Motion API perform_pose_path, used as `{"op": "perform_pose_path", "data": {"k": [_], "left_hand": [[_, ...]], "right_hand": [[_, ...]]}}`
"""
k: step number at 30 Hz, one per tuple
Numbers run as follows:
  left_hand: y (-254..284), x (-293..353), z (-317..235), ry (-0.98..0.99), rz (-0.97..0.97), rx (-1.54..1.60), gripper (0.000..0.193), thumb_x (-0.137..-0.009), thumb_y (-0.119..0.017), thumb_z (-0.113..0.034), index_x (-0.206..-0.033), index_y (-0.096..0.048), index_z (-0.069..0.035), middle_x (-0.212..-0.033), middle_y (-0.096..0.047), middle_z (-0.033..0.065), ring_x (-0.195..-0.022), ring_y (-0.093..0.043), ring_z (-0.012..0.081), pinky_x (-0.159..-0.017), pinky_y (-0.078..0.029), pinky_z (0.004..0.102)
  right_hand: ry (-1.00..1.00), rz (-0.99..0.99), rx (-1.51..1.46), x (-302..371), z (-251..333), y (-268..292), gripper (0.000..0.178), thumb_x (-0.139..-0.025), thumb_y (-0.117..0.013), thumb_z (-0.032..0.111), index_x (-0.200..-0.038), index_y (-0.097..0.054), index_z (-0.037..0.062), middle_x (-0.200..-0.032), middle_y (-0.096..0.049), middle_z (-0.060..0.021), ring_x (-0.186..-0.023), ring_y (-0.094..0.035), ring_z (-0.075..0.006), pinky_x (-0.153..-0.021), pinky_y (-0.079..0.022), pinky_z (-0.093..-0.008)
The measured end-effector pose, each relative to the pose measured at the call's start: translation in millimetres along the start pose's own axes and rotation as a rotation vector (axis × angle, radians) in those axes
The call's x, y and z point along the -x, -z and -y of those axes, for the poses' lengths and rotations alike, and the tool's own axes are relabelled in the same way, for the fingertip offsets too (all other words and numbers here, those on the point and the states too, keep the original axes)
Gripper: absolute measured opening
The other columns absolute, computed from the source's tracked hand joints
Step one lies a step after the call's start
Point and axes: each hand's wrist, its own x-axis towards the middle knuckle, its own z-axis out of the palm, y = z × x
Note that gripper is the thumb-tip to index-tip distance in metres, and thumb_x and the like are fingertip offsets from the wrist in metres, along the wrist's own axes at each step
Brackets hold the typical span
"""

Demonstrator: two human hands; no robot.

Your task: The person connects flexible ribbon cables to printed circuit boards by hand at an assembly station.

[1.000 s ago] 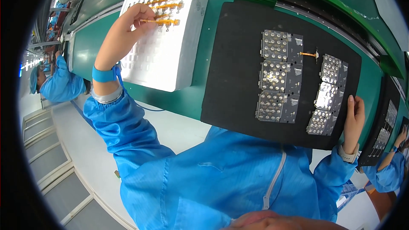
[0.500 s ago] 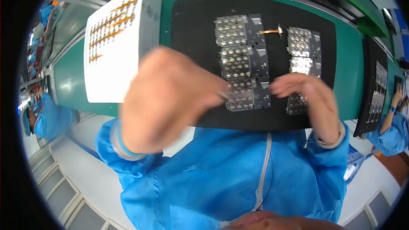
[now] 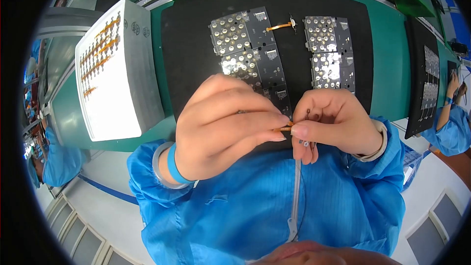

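In front of my chest my two hands meet over a small orange flex cable (image 3: 283, 129). My left hand (image 3: 223, 125) pinches one end between thumb and fingertips. Thumb and curled fingers of my right hand (image 3: 336, 122) close on the other end, and small dark and metallic parts of it show among these fingers. Behind my left hand runs a column of black circuit boards (image 3: 265, 24) with rows of round metal domes, its near end partly covered. A second column of similar boards (image 3: 345, 44) lies beyond my right hand, its near part hidden.
A black mat (image 3: 189, 34) bears the boards and a loose orange flex strip (image 3: 279, 27). To the left stands a white block (image 3: 113, 122) with rows of orange flex cables. The green bench (image 3: 387, 68) continues right to another mat with boards, where a person in blue (image 3: 449, 127) works.
My hands have come together and now grip the flex cable between them; before, they were apart over the near boards, the left one blurred. The whole view has shifted slightly.
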Motion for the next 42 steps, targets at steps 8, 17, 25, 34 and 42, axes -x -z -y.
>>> {"op": "perform_pose_path", "data": {"k": [8,17,25,34,42], "left_hand": [[-7,2,-1,-0.058,0.030,-0.327,0.021,-0.066,-0.072,-0.011,-0.085,-0.068,-0.002,-0.085,-0.064,0.0087,-0.078,-0.055,0.0233,-0.067,-0.044,0.0336],[4,4,3,0.053,0.060,-0.641,0.021,-0.062,-0.066,-0.009,-0.082,-0.064,-0.002,-0.086,-0.060,0.0085,-0.080,-0.056,0.0251,-0.071,-0.045,0.0365],[-4,4,10,0.170,0.063,-0.623,0.024,-0.065,-0.073,-0.008,-0.084,-0.062,-0.001,-0.087,-0.059,0.0089,-0.079,-0.056,0.0266,-0.070,-0.044,0.0369],[-21,-1,13,0.129,0.148,-0.607,0.039,-0.067,-0.070,-0.001,-0.106,-0.064,-0.003,-0.103,-0.057,0.0105,-0.089,-0.055,0.0267,-0.077,-0.045,0.0368],[-30,-2,13,0.080,0.206,-0.799,0.042,-0.070,-0.058,-0.009,-0.112,-0.064,-0.010,-0.105,-0.054,0.0085,-0.094,-0.053,0.0237,-0.082,-0.044,0.0368]], "right_hand": [[0.021,-0.159,0.327,-1,13,-5,0.010,-0.090,-0.060,0.011,-0.089,-0.061,0.0008,-0.070,-0.065,-0.0045,-0.058,-0.061,-0.0080,-0.052,-0.047,-0.0192],[0.020,-0.285,0.599,-25,27,20,0.015,-0.088,-0.060,0.014,-0.084,-0.062,-0.0003,-0.066,-0.063,-0.0049,-0.053,-0.060,-0.0087,-0.048,-0.046,-0.0203],[-0.042,-0.370,0.734,-37,34,30,0.020,-0.087,-0.062,0.018,-0.079,-0.062,-0.0005,-0.057,-0.059,-0.0050,-0.044,-0.055,-0.0088,-0.043,-0.042,-0.0207],[-0.042,-0.356,0.756,-38,34,32,0.021,-0.087,-0.061,0.019,-0.076,-0.062,0.0002,-0.056,-0.060,-0.0049,-0.043,-0.056,-0.0093,-0.043,-0.042,-0.0200],[-0.048,-0.368,0.725,-37,34,32,0.022,-0.086,-0.063,0.019,-0.077,-0.061,-0.0008,-0.058,-0.060,-0.0055,-0.045,-0.057,-0.0093,-0.044,-0.043,-0.0204]]}}
